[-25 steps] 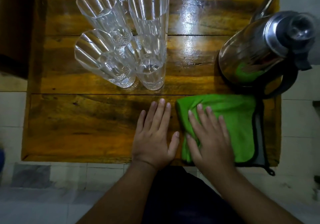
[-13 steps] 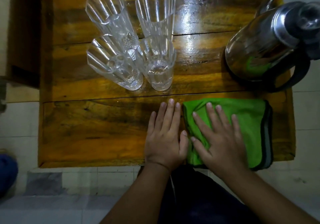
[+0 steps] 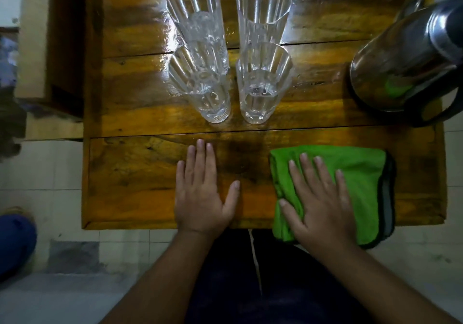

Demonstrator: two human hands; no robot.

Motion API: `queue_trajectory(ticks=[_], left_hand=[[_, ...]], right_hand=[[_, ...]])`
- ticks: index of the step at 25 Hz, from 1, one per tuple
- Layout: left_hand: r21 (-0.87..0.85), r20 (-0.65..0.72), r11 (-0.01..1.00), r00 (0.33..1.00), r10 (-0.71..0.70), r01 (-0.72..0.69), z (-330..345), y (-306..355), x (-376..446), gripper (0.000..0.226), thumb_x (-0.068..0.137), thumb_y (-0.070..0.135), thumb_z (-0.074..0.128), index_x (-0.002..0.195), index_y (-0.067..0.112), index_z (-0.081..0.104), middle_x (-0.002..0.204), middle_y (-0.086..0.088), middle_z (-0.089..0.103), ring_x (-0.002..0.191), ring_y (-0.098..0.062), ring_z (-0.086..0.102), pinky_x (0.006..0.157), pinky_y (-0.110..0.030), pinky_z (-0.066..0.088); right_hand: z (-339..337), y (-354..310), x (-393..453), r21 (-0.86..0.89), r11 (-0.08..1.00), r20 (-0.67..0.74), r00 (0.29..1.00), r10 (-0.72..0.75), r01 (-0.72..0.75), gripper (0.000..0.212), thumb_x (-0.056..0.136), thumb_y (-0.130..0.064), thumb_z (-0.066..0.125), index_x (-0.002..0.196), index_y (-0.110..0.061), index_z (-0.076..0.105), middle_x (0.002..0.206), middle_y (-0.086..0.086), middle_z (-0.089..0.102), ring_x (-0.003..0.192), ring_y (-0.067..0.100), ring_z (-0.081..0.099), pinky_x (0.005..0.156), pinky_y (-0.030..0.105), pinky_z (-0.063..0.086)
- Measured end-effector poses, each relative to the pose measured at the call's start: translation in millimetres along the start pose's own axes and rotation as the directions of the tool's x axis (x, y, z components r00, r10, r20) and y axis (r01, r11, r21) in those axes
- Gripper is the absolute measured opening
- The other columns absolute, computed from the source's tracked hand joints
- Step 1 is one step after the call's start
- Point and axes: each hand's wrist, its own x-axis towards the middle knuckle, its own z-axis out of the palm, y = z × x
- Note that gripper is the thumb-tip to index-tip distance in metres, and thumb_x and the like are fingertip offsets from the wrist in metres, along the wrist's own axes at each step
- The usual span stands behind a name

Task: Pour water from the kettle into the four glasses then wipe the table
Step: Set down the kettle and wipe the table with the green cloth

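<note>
Several ribbed clear glasses stand close together on the wooden table (image 3: 140, 178): two in the back row (image 3: 195, 15) (image 3: 263, 10) and two in front (image 3: 200, 88) (image 3: 261, 85). A steel kettle (image 3: 406, 60) with a black handle stands at the right edge. A folded green cloth (image 3: 360, 173) lies at the table's near right, overhanging the front edge. My right hand (image 3: 320, 198) rests flat on the cloth, fingers spread. My left hand (image 3: 203, 188) lies flat on the bare wood left of the cloth, holding nothing.
The table is small, with tiled floor around it. A dark wooden piece of furniture (image 3: 65, 48) stands off the left edge. A blue object (image 3: 15, 243) lies on the floor at lower left. My dark-clothed lap is just below the front edge.
My hands have drawn apart: the right hand and the cloth sit further right, a gap of bare wood between them. The view has shifted, so the glasses appear more upright.
</note>
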Motion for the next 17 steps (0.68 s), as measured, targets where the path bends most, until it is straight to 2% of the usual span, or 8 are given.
queue_trajectory(ticks=[6,11,17], left_hand=[[-0.013,0.003,1.000,1.000,0.027,-0.027,3,-2,5,0.086,0.089,0.055,0.046,0.157,0.010,0.019,0.166,-0.008,0.011,0.154,-0.022,0.004,0.123,-0.045,0.008],[-0.043,-0.020,0.998,0.999,0.036,-0.037,3,-2,6,0.087,0.087,0.053,0.050,0.156,0.009,0.022,0.165,-0.009,0.014,0.153,-0.023,0.007,0.123,-0.046,0.009],[-0.037,-0.022,0.998,0.999,0.042,-0.042,4,-1,6,0.086,0.088,0.054,0.050,0.156,0.008,0.022,0.165,-0.009,0.015,0.153,-0.024,0.009,0.123,-0.047,0.009]], right_hand=[[-18,-8,60,0.065,0.987,-0.045,0.987,0.152,-0.149,0.074,0.094,-0.053,0.039,0.160,-0.029,0.016,0.169,-0.003,0.011,0.157,0.019,0.005,0.125,0.051,0.004],[3,-37,8,0.007,0.999,0.005,0.999,0.046,-0.046,0.074,0.093,-0.056,0.041,0.159,-0.029,0.018,0.168,-0.002,0.014,0.156,0.019,0.007,0.124,0.051,0.002],[-10,-47,59,0.094,0.984,-0.049,0.986,0.159,-0.154,0.071,0.095,-0.051,0.042,0.159,-0.030,0.019,0.169,-0.005,0.012,0.157,0.017,0.005,0.125,0.051,0.001]])
